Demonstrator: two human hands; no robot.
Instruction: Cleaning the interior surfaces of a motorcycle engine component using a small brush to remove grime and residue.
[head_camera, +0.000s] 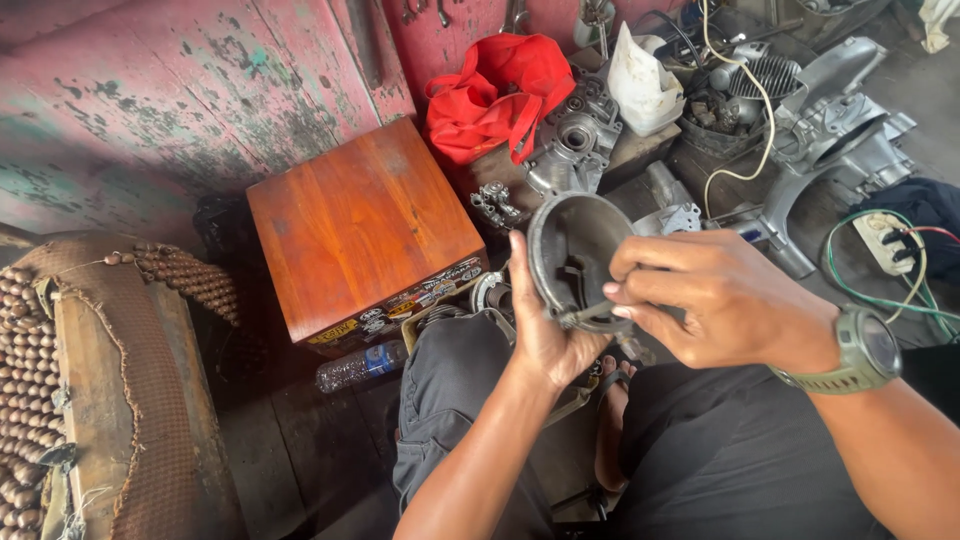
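A round, dark metal cover (578, 255) sits just right of the frame's centre, held above the person's lap, its hollow side turned toward the camera and slightly to the right. Its rim runs from upper left to lower right, so the open face tilts toward the right hand. Ribs or lugs show inside the hollow; their exact form is hard to read in the shadow.

The left hand (548, 335) grips the cover from below and from the left, thumb lying up along the left rim and the remaining fingers wrapped behind the shell, out of view. The right hand (715, 300) comes in from the right, its fingertips pressed together on a small metal piece at the lower rim (592, 316), apparently pinching it against the edge. The rim's lower right arc therefore lies directly under the right fingertips, while the left hand bears the weight. A green wristwatch (862, 350) sits on the right wrist.

Outward from the hands: a wooden box (360, 225) stands at centre left, a plastic bottle (362, 366) lies below it, a red bag (495, 95) rests at upper centre, and grey engine parts (830, 130) crowd the upper right beside a green cable (880, 290).
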